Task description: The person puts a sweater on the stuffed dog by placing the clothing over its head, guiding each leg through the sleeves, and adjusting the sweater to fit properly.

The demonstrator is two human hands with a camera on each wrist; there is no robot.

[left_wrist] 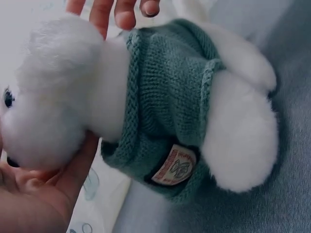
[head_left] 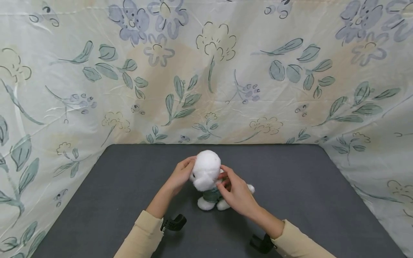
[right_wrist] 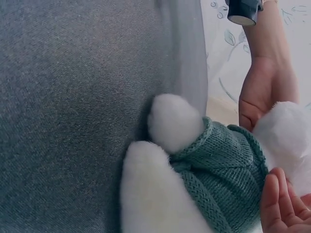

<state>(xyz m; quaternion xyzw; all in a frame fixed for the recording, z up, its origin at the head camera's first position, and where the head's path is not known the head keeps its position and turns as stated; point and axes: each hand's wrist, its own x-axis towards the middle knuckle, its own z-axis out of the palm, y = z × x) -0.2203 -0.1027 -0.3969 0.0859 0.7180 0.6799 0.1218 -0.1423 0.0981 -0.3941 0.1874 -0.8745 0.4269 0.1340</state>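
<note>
A white plush toy [head_left: 208, 175] in a green knitted sweater [head_left: 211, 195] stands upright on the dark grey table [head_left: 306, 186]. My left hand [head_left: 185, 170] cups the left side of its head, the palm [left_wrist: 43, 189] pressed against the fur. My right hand [head_left: 227, 184] holds the toy from the right at the neck and sweater top, with its fingertips [left_wrist: 116, 12] curled behind the body. In the right wrist view the toy's feet [right_wrist: 172, 121] rest on the table, the sweater [right_wrist: 223, 170] sits above them, and the left hand [right_wrist: 262, 92] is behind. A sewn patch [left_wrist: 176, 166] shows on the sweater hem.
A floral cloth [head_left: 206, 71] hangs as a wall behind and along both sides of the table. Black wrist camera mounts [head_left: 174, 222] [head_left: 261, 243] sit under both cream sleeves. Bare grey tabletop lies left, right and in front of the toy.
</note>
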